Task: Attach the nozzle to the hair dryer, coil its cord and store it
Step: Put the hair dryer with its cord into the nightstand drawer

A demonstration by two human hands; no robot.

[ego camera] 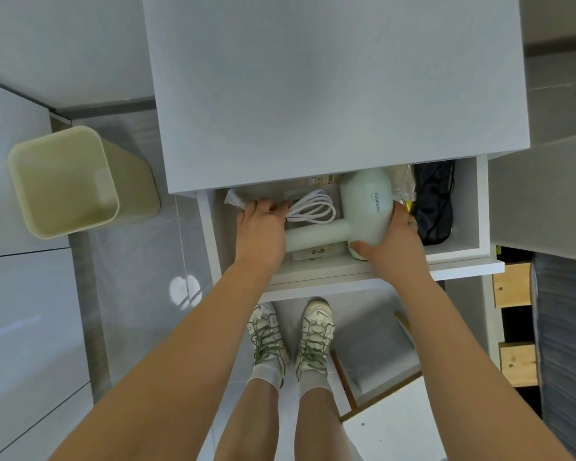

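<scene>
Two bare hands reaching down into an open white drawer [459, 261], seen from directly above. Left hand [261, 227] closed around the bundled white cord [313, 209], looped coils fanning out just right of its fingers, white plug [235, 201] sticking out past its far-left side. Right hand [391, 241] wrapped around the near end of the pale mint hair dryer [368, 207], thumb under the rounded barrel, fingers curled over its right side. Smooth matte plastic body, fat cylinder with blue lettering, straight round handle running left toward the left hand; nozzle end not clearly visible, tucked toward the drawer's back. Beneath the dryer handle, between both hands, flat cream boxes [316, 252] with printed labels. Just beyond the right hand, crinkled clear plastic packaging [403, 183]; further right, a black mesh pouch [434, 202] filling the drawer's right side. Overhanging the far half of the drawer, a smooth pale grey cabinet top [330, 78], hiding whatever lies deeper inside. Well left of the left hand, on glossy grey floor tiles, a squarish pale green bin [67, 181] with rounded corners, open. Below the hands, two white-and-green laced sneakers [290, 337]. Far right, wooden slats [512, 321] beside a dark ribbed surface.
</scene>
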